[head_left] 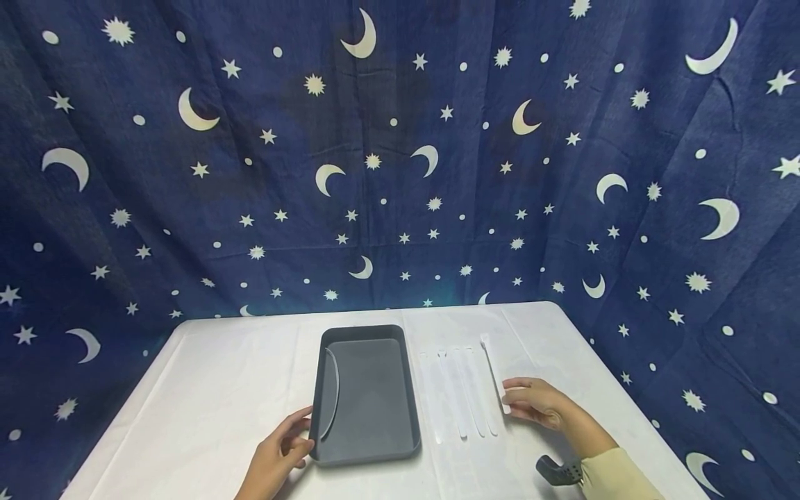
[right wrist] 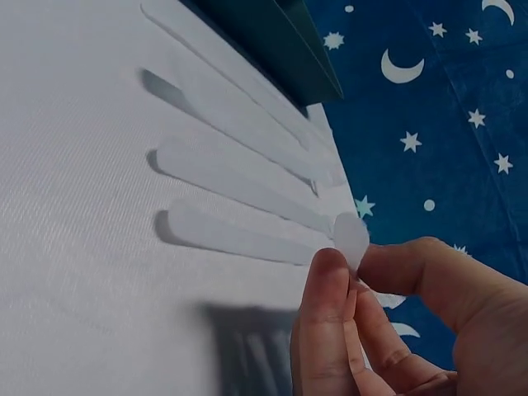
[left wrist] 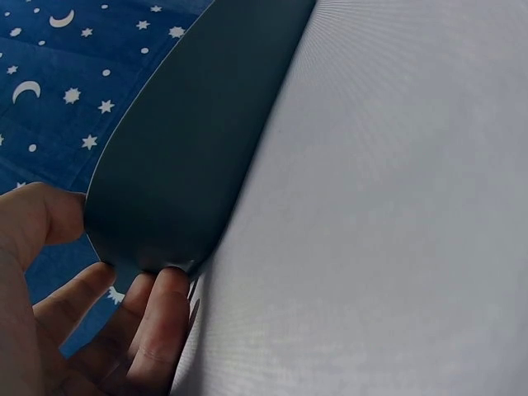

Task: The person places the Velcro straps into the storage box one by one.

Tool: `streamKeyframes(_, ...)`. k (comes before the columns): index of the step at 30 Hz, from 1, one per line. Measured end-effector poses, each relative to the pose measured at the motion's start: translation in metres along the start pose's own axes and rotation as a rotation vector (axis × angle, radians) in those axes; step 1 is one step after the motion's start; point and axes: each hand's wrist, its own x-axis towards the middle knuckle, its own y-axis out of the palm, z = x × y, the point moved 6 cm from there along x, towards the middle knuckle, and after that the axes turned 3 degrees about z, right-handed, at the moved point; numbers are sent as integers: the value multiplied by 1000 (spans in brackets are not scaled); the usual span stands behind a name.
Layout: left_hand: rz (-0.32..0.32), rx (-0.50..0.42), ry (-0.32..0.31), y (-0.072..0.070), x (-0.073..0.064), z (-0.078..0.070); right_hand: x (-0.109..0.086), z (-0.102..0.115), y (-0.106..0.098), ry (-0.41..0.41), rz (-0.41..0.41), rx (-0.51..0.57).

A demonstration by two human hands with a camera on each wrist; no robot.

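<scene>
My left hand holds the near left corner of a dark grey rectangular tray. In the left wrist view, its thumb is at the rim and its fingertips touch the outer wall. Inside the tray, along the left side, lies a thin curved pale strip. My right hand pinches the near end of a white flat stick between thumb and fingers. The stick's rounded end shows above the fingertips in the right wrist view.
Several similar white sticks lie side by side on the white tabletop, between the tray and my right hand. A black device is at my right wrist. Dark blue cloth with moons and stars hangs behind and to the sides.
</scene>
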Motion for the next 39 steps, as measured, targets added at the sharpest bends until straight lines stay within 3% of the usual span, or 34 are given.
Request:
streamKeyframes(5, -2, -6, 13, 0, 0, 1, -1, 7, 3, -12, 32, 8)
streamKeyframes(14, 2, -14, 12, 0, 0, 3, -6, 20, 19, -113, 197, 62)
streamKeyframes(23, -7, -23, 19, 0, 1, 4, -13, 34, 39, -168, 306, 100)
streamKeyframes(39, -8, -12, 25, -1, 0, 1, -30, 43, 72, -167, 348, 65)
